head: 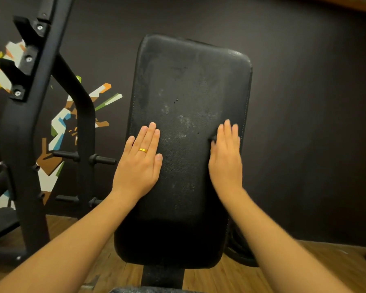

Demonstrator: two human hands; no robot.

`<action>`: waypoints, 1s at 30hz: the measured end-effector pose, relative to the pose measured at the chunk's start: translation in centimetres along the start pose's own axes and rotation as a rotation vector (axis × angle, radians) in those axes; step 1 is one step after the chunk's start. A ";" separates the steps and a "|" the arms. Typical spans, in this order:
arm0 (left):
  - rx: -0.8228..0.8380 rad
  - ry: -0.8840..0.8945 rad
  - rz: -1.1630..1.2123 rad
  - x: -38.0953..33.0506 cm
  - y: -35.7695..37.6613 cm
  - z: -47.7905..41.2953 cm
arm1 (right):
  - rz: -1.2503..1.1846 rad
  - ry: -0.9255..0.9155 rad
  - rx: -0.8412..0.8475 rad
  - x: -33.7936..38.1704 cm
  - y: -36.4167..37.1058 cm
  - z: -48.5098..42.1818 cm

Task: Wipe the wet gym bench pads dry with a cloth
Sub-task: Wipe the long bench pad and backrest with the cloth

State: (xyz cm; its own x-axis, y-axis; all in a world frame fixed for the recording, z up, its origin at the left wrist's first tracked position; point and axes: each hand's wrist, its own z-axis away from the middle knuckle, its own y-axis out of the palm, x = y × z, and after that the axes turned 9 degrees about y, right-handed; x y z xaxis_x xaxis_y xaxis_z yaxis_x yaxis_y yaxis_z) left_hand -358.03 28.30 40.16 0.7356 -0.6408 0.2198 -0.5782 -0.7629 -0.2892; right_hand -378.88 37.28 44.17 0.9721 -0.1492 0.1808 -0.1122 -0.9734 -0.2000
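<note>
- The black backrest pad (188,92) stood tilted up before a dark wall, with pale smears across its middle.
- The left hand (138,166), wearing a gold ring (143,150), lay flat on the pad's left edge, fingers straight.
- The right hand (225,161), blurred, lay flat near the right edge, fingers straight too.
- A black steel rack (30,123) stood to the left.

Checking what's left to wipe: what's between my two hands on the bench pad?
In the head view, only bare black pad with pale smudges lies between the left hand and the right hand.
</note>
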 end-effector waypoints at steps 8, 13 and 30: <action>0.011 -0.004 -0.007 0.0 0.1 -0.1 | -0.041 0.002 0.002 -0.8 -0.3 0.2; 0.003 0.000 -0.017 -0.1 0.2 -0.2 | 0.002 -0.018 0.013 -0.8 -0.4 -1.1; -0.013 0.002 -0.017 0.0 0.3 0.0 | -0.050 -0.002 -0.022 0.9 -1.6 -10.5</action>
State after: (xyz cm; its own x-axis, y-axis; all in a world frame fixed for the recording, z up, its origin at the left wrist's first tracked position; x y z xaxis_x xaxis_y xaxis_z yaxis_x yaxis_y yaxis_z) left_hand -358.22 28.13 40.10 0.7444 -0.6281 0.2267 -0.5704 -0.7746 -0.2732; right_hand -380.01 36.92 54.72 0.9770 -0.1002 0.1884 -0.0682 -0.9832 -0.1691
